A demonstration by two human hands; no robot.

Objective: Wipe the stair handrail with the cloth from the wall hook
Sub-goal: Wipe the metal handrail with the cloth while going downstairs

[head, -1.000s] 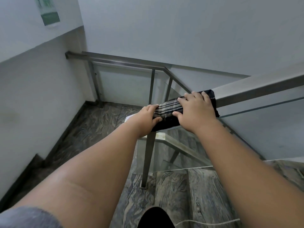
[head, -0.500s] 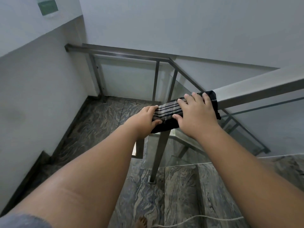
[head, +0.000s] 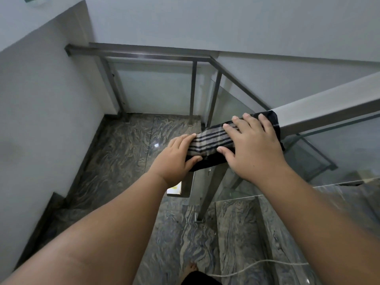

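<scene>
A dark cloth with pale checked stripes [head: 211, 141] is draped over the lower end of the grey metal stair handrail [head: 329, 109], which rises to the right. My left hand [head: 174, 159] grips the cloth's left end, thumb underneath. My right hand [head: 249, 145] lies flat on top of the cloth with fingers spread, pressing it onto the rail. Both hands hide much of the cloth and the rail's end.
A slanted metal post [head: 209, 192] holds the rail up, with glass panels [head: 329, 153] below it. A lower railing [head: 144, 55] borders the marbled landing [head: 127, 145]. White walls close the left and back. A thin white cord [head: 257, 266] lies on the step near my foot.
Both hands stay on the cloth at the rail's end. My view has tilted down and shifted, so the landing and the post's base show more.
</scene>
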